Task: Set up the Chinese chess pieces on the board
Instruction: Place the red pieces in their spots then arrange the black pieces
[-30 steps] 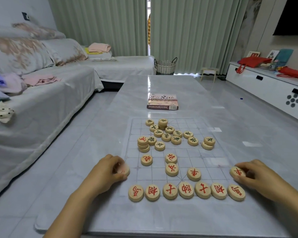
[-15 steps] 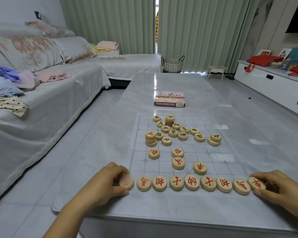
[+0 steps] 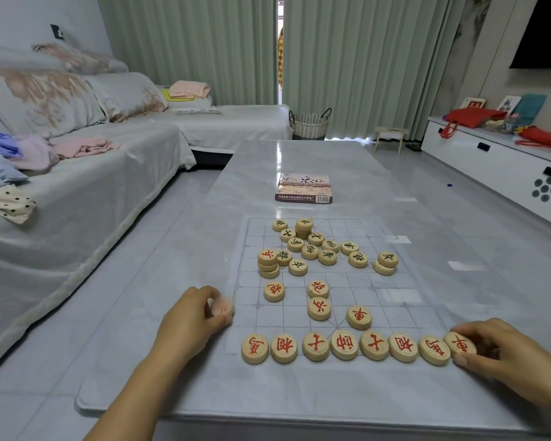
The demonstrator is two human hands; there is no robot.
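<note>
So, left to right. Left hand (image 3: 193, 316) is curled around a blurred wooden piece (image 3: 222, 307), pinched at the board's (image 3: 404, 281) near-left edge, just above the gap at the left end of the red back row (image 3: 344, 345). Likely that piece fills the empty corner next to the left horse.

Back row: eight red pieces touching edge to edge along the near line, characters facing the far side. Three loose red pieces (image 3: 318, 308) sit just behind the middle of the row, another (image 3: 274, 291) further left, not yet on their points. The green-lettered pile (image 3: 318, 246) is bunched mid-board with a few short stacks, unsorted.

Right hand (image 3: 503, 351): fingertips closed on the far-right chariot piece (image 3: 461, 344), pressing it into the corner, touching its neighbour.

Surface: thin translucent board sheet on a glossy grey marble-look table (image 3: 299, 167); low friction, pieces should slide easily. Game box (image 3: 304, 188) lies beyond the board. Sofa (image 3: 77, 173) with scattered clothes left, green curtains (image 3: 363, 58) and a basket (image 3: 309, 125) far, white cabinet (image 3: 490, 160) right.
</note>
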